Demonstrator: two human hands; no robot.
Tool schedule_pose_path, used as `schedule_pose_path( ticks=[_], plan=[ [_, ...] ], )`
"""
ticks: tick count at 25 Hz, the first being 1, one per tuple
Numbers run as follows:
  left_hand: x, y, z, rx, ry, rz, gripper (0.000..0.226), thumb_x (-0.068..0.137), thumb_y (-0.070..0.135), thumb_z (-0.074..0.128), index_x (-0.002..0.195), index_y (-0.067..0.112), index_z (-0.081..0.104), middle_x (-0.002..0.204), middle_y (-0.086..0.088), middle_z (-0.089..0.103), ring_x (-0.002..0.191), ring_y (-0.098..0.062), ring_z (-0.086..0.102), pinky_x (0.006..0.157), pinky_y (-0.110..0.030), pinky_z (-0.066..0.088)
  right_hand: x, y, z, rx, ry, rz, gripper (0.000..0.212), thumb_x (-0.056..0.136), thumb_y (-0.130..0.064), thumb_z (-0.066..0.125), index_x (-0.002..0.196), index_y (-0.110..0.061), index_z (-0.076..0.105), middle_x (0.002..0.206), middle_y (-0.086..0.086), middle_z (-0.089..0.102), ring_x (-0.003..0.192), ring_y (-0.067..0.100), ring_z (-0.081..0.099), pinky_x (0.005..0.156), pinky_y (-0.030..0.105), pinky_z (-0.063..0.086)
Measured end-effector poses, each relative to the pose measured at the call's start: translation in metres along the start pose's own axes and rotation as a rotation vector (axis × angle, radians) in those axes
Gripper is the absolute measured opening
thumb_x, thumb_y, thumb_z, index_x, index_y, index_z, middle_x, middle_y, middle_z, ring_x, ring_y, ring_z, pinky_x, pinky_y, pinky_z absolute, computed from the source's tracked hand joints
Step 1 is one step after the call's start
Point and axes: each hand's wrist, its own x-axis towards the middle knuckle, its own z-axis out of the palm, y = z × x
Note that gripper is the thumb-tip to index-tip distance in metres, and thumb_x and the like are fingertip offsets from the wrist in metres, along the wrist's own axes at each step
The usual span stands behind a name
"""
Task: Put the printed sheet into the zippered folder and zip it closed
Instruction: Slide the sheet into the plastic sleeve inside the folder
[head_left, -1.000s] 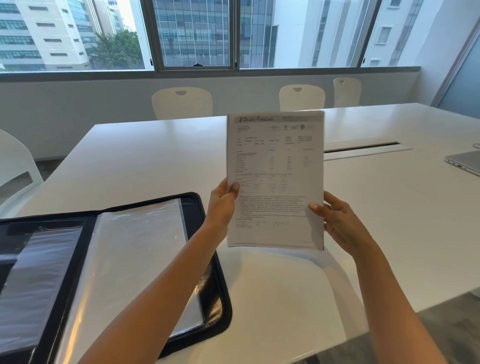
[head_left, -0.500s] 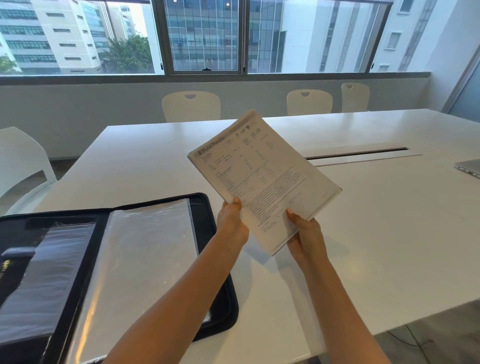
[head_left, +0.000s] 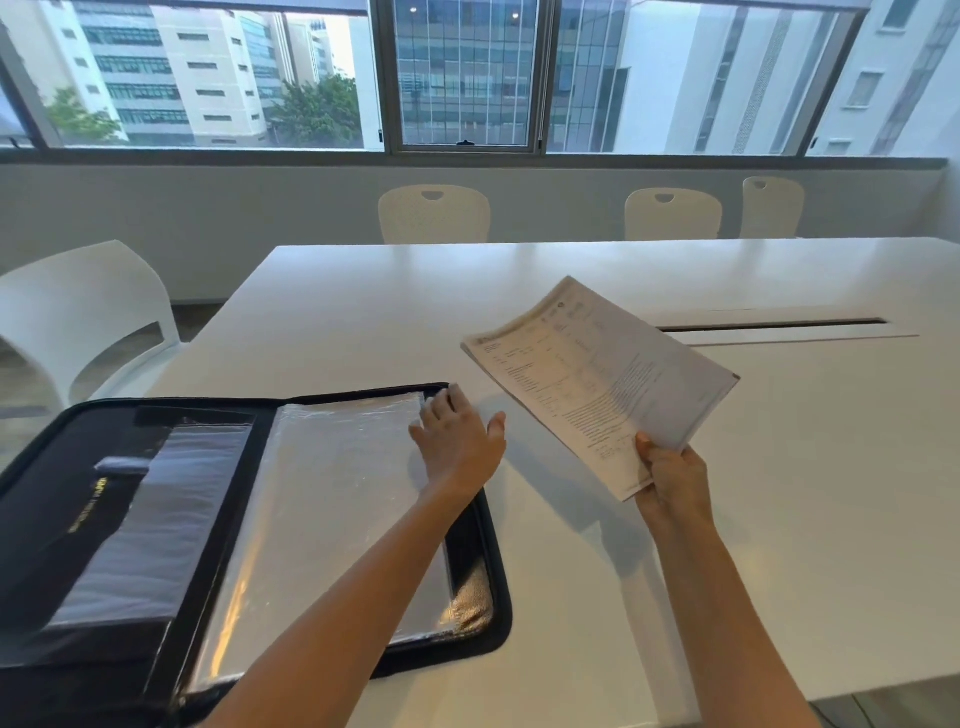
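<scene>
The black zippered folder lies open and flat on the white table at the lower left, with shiny clear plastic sleeves on its right half. My left hand is over the sleeves' top right corner, fingers spread, holding nothing. The printed sheet is tilted in the air to the right of the folder, above the table. My right hand pinches its near corner.
The white table stretches right and away, with a long cable slot in its middle. White chairs stand at the far edge and at the left. The table's near edge runs along the lower right.
My left hand has let go of the sheet and moved left onto the folder's sleeves. The sheet, now in my right hand alone, has tilted flatter and shifted right.
</scene>
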Motion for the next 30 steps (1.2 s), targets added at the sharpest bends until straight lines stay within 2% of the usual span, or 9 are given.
schedule_pose_path(
  ticks=[1,3,5,8,14,18,24,27,30],
  plan=[
    [0.003,-0.008,0.003,0.114,-0.049,-0.033,0.088,0.092,0.063,0.038,0.151,0.002,0.013,0.157,-0.02,0.02,0.145,-0.038,0.015,0.114,-0.055,0.017,0.001,0.0,-0.001,0.005,0.01,0.007,0.033,0.092,0.01,0.048,0.12,-0.003,0.058,0.104,0.011,0.067,0.079,0.018,0.069,0.058,0.03,0.061],
    [0.006,-0.019,0.009,0.191,-0.157,-0.11,0.102,0.088,0.073,0.03,0.152,-0.002,0.001,0.159,-0.025,0.003,0.147,-0.041,-0.003,0.116,-0.058,0.004,0.001,0.001,-0.004,0.029,0.019,0.032,0.033,0.092,0.01,0.049,0.12,-0.005,0.057,0.106,0.011,0.067,0.086,0.021,0.067,0.057,0.031,0.061],
    [0.006,-0.026,0.017,0.228,-0.207,-0.133,0.107,0.086,0.078,0.024,0.151,-0.003,-0.003,0.159,-0.028,-0.004,0.146,-0.043,-0.011,0.116,-0.059,-0.002,0.002,0.005,-0.008,0.049,0.02,0.056,0.032,0.092,0.008,0.05,0.117,-0.009,0.058,0.104,0.007,0.068,0.088,0.022,0.067,0.056,0.031,0.061],
    [0.002,-0.029,0.028,0.244,-0.208,-0.148,0.099,0.09,0.073,0.019,0.152,-0.002,-0.005,0.158,-0.028,-0.008,0.145,-0.043,-0.014,0.116,-0.059,-0.005,0.001,0.009,-0.015,0.042,0.034,0.067,0.032,0.092,0.008,0.05,0.113,-0.013,0.061,0.099,0.003,0.07,0.08,0.018,0.07,0.054,0.03,0.06],
    [-0.006,-0.026,0.036,0.321,-0.193,-0.064,0.071,0.099,0.048,0.018,0.154,0.006,0.0,0.159,-0.027,-0.007,0.145,-0.046,-0.012,0.115,-0.063,-0.004,0.004,0.013,-0.022,0.009,0.07,0.079,0.03,0.091,0.007,0.052,0.113,-0.012,0.061,0.097,0.002,0.071,0.076,0.016,0.07,0.054,0.03,0.06],
    [-0.017,-0.03,0.04,0.35,-0.233,0.042,0.067,0.1,0.045,0.015,0.154,0.009,-0.002,0.159,-0.026,-0.008,0.145,-0.045,-0.014,0.114,-0.063,-0.007,0.002,0.022,-0.019,-0.011,0.077,0.083,0.03,0.091,0.006,0.053,0.114,-0.011,0.061,0.097,0.003,0.07,0.069,0.013,0.072,0.054,0.03,0.06],
    [-0.043,-0.042,0.028,0.373,-0.314,0.261,0.068,0.1,0.05,0.014,0.154,0.014,-0.006,0.16,-0.019,-0.014,0.145,-0.039,-0.019,0.114,-0.059,-0.011,0.0,0.029,-0.007,-0.015,0.074,0.088,0.031,0.09,0.006,0.055,0.115,-0.011,0.061,0.099,0.003,0.069,0.077,0.016,0.069,0.054,0.028,0.06],
    [-0.065,-0.053,0.014,0.394,-0.368,0.391,0.068,0.099,0.052,0.011,0.154,0.016,-0.007,0.16,-0.017,-0.015,0.145,-0.035,-0.021,0.115,-0.057,-0.012,-0.001,0.03,-0.001,-0.003,0.069,0.084,0.032,0.091,0.006,0.054,0.116,-0.012,0.061,0.098,0.002,0.069,0.072,0.013,0.071,0.053,0.028,0.059],
    [-0.09,-0.072,-0.004,0.381,-0.424,0.527,0.069,0.098,0.058,0.008,0.154,0.021,-0.008,0.161,-0.012,-0.015,0.145,-0.029,-0.024,0.117,-0.054,-0.012,-0.004,0.032,0.002,0.008,0.071,0.081,0.033,0.091,0.007,0.053,0.118,-0.012,0.06,0.102,0.003,0.069,0.081,0.017,0.069,0.056,0.029,0.06]
  ],
)
